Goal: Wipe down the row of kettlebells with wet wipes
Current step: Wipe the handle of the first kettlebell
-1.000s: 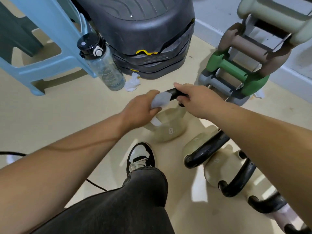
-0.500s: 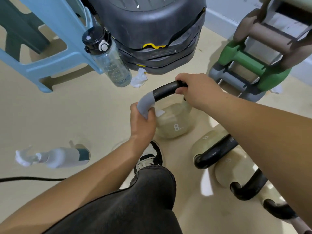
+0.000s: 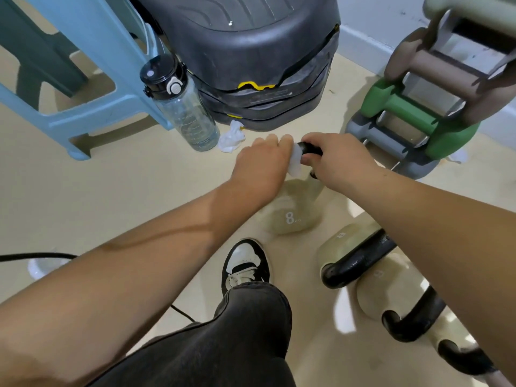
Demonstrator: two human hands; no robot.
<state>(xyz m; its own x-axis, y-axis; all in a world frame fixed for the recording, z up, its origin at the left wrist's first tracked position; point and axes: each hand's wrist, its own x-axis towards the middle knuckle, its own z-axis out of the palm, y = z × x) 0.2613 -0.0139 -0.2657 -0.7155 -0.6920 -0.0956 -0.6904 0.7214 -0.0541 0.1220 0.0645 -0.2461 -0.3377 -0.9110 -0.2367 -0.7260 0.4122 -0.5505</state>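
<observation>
On the kettlebell handle (image 3: 310, 148), left fingers (image 3: 275, 142) clamp a wipe (image 3: 296, 163).

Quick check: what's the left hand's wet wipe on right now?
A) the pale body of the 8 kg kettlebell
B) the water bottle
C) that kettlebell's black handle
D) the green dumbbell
C: the left hand presses the wet wipe around the black handle, beside the right hand.
</observation>
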